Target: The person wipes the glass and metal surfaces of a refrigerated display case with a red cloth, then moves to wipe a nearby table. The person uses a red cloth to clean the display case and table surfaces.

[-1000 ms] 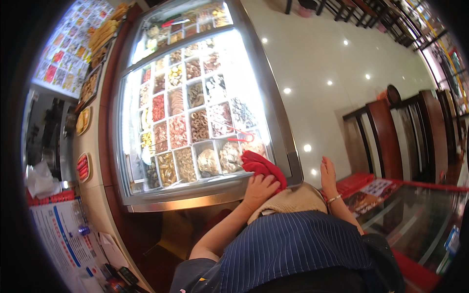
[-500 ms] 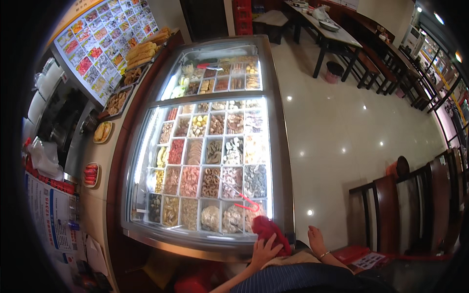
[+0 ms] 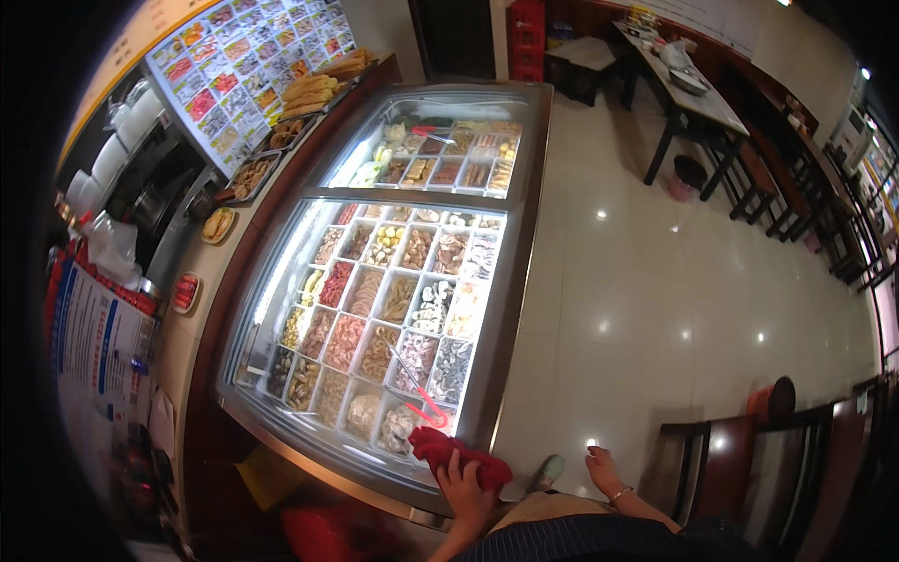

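Observation:
My left hand (image 3: 465, 489) presses a crumpled red cloth (image 3: 438, 448) onto the near right corner of a long glass-topped display freezer (image 3: 513, 309). Under the lit glass are several trays of frozen foods, and red tongs (image 3: 427, 406) lie just beyond the cloth. My right hand (image 3: 604, 466), with a bracelet on the wrist, hangs apart over the shiny tiled floor, fingers loose and holding nothing. A pale shoe (image 3: 549, 470) shows between the two hands.
Dark wooden chairs (image 3: 740, 459) stand close on my right. Tables (image 3: 688, 89) and a red bin (image 3: 688, 175) are at the far right. Left of the freezer runs a counter with plates of food (image 3: 217, 225), below a picture menu board (image 3: 248, 66).
The view has lifted and now takes in the whole freezer and the room. My left hand and the red cloth remain at the freezer's near right corner; my right hand stays free.

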Available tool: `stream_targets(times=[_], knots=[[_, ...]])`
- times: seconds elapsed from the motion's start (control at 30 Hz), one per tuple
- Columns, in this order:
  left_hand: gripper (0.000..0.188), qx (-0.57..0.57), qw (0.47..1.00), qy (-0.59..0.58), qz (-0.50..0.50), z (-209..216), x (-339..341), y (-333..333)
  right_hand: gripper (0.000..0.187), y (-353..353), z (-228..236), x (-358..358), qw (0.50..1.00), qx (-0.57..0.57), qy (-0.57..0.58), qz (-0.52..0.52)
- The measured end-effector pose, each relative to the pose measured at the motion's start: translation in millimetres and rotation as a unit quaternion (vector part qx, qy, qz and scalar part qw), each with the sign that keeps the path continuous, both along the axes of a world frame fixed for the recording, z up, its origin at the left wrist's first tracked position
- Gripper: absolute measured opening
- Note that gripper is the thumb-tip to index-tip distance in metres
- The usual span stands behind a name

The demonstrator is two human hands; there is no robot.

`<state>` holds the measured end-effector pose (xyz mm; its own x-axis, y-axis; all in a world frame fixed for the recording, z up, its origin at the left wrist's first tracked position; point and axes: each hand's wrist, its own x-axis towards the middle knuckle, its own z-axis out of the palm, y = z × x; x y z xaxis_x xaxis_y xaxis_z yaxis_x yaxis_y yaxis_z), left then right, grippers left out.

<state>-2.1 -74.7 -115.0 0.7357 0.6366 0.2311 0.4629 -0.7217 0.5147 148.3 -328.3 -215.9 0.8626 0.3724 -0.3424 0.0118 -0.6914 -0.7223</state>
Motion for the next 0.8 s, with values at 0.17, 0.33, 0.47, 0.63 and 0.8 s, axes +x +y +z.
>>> stream_targets(times=[0.17, 0.33, 0.47, 0.63, 0.8], knots=[[0.052, 0.072, 0.997, -0.022, 0.009, -6.3, 82.8, 9.2, 0.032, -100.6, -29.5, 49.6, 0.995, -0.057, -0.012, -0.076], [0.05, 0.134, 0.989, -0.058, 0.01, -17.1, 162.9, 29.8, 0.034, -153.7, -73.1, 78.3, 0.991, -0.081, 0.005, -0.11], [0.047, 0.142, 0.988, -0.067, 0.012, -26.9, 254.4, 55.7, 0.037, -152.1, -88.9, 105.8, 0.987, -0.084, 0.091, -0.098], [0.056, 0.106, 0.994, -0.041, 0.008, -19.0, 388.8, 93.9, 0.037, -169.6, -128.0, 181.7, 0.989, 0.049, 0.14, 0.019], [0.056, 0.094, 0.995, -0.039, 0.011, -21.6, 520.2, 129.9, 0.031, -210.8, -144.2, 277.3, 0.978, -0.177, 0.072, 0.087]])
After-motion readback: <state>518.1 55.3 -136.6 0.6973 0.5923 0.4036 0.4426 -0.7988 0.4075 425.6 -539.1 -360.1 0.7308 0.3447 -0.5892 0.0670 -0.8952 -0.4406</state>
